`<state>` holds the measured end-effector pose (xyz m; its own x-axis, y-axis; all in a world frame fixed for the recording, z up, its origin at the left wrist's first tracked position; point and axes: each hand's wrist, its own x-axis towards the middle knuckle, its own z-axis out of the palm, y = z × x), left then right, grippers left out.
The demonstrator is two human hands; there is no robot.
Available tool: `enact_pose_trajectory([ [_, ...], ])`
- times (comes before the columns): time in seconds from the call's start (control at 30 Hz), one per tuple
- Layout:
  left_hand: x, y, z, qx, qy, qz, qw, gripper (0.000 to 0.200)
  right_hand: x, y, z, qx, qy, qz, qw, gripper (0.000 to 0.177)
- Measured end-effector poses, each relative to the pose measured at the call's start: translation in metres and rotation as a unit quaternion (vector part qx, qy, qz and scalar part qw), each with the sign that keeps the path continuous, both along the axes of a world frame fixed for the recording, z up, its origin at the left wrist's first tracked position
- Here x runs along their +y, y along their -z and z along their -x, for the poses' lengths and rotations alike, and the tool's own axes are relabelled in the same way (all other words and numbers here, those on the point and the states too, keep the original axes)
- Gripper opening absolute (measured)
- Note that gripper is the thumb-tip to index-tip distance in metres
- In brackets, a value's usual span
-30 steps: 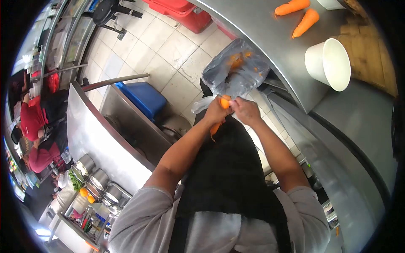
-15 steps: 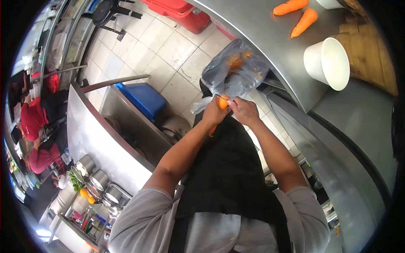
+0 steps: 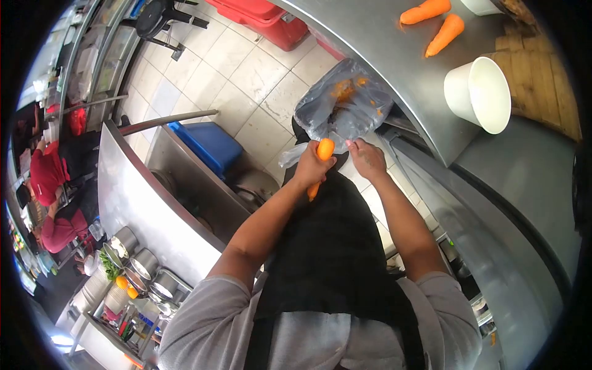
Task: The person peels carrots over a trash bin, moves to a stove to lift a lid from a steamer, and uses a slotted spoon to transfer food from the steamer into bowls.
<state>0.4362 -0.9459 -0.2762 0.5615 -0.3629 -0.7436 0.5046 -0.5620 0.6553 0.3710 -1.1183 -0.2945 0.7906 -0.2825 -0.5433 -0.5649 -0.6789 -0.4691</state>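
My left hand (image 3: 313, 165) is closed around a carrot (image 3: 325, 148), whose thick end sticks out above the fist and whose thin end shows below it. My right hand (image 3: 368, 159) is closed a little to the right, apart from the carrot. In it is a thin tool, apparently a peeler, mostly hidden by the fingers. Just beyond both hands hangs an open clear plastic bag (image 3: 351, 117) with orange peelings inside. On the steel counter (image 3: 394, 37) to the right lie two more carrots (image 3: 445, 36), near a white tub (image 3: 459, 92).
A wooden slatted board (image 3: 530, 80) is at the far right. To the left stand a steel counter (image 3: 148, 191) and a blue bin lid (image 3: 206, 148). A red bin (image 3: 265, 21) and a black stool (image 3: 154, 18) are ahead on the tiles. People in red (image 3: 49, 172) work far left.
My right hand has drawn away from the carrot to the right. More of the carrot shows in my left hand, which has barely moved.
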Motion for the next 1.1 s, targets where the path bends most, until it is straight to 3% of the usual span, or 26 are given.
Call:
enact_pose_trajectory([
  [0.07, -0.002, 0.0, 0.003, -0.02, 0.014, -0.019, 1.0, 0.049, 0.015, -0.019, -0.002, -0.026, -0.081, -0.032, 0.996, 0.05],
  [0.13, -0.005, 0.007, 0.007, -0.045, 0.029, -0.033, 0.998, 0.051, 0.01, -0.006, 0.002, -0.01, -0.084, -0.02, 0.996, 0.051],
  [0.2, -0.001, 0.017, 0.009, -0.248, 0.09, -0.073, 0.962, 0.053, -0.003, 0.005, 0.001, 0.002, -0.004, 0.019, 1.0, 0.05],
  [0.33, -0.008, 0.006, 0.004, -0.174, 0.098, -0.083, 0.976, 0.055, 0.006, -0.014, 0.002, 0.007, -0.045, -0.006, 0.999, 0.054],
  [0.4, -0.01, 0.001, 0.001, -0.186, 0.118, -0.106, 0.97, 0.057, -0.014, 0.016, 0.014, 0.049, -0.004, 0.037, 0.998, 0.055],
  [0.47, -0.006, -0.002, -0.014, -0.13, 0.069, -0.04, 0.988, 0.06, -0.023, 0.008, 0.02, 0.033, 0.038, 0.003, 0.999, 0.058],
  [0.53, -0.016, -0.004, -0.042, -0.196, 0.01, 0.089, 0.977, 0.054, -0.022, 0.005, 0.028, 0.011, 0.07, -0.042, 0.997, 0.055],
  [0.63, -0.062, -0.074, -0.121, -0.297, 0.021, 0.156, 0.942, 0.059, -0.012, -0.007, 0.032, -0.002, 0.056, -0.039, 0.998, 0.054],
  [0.7, -0.09, -0.1, -0.173, -0.442, 0.034, 0.17, 0.88, 0.064, -0.004, -0.002, 0.038, -0.021, 0.062, -0.043, 0.997, 0.053],
  [0.73, -0.106, -0.136, -0.191, -0.39, 0.04, 0.123, 0.912, 0.066, -0.001, -0.007, 0.039, -0.016, 0.07, -0.053, 0.996, 0.054],
  [0.9, -0.162, -0.138, -0.276, -0.501, 0.098, 0.046, 0.858, 0.061, 0.002, -0.031, 0.051, -0.022, 0.076, -0.06, 0.995, 0.054],
  [0.97, -0.181, -0.146, -0.28, -0.585, 0.092, -0.136, 0.794, 0.056, -0.004, -0.032, 0.059, -0.01, 0.095, -0.06, 0.994, 0.054],
  [1.0, -0.193, -0.145, -0.274, -0.586, 0.094, -0.131, 0.794, 0.056, -0.006, -0.032, 0.065, 0.003, 0.11, -0.064, 0.992, 0.054],
  [1.07, -0.231, -0.14, -0.251, -0.641, 0.115, 0.027, 0.758, 0.052, -0.008, -0.034, 0.074, 0.006, 0.124, -0.064, 0.99, 0.054],
  [1.1, -0.255, -0.137, -0.235, -0.629, 0.136, 0.022, 0.765, 0.052, -0.009, -0.035, 0.077, 0.008, 0.131, -0.066, 0.989, 0.054],
])
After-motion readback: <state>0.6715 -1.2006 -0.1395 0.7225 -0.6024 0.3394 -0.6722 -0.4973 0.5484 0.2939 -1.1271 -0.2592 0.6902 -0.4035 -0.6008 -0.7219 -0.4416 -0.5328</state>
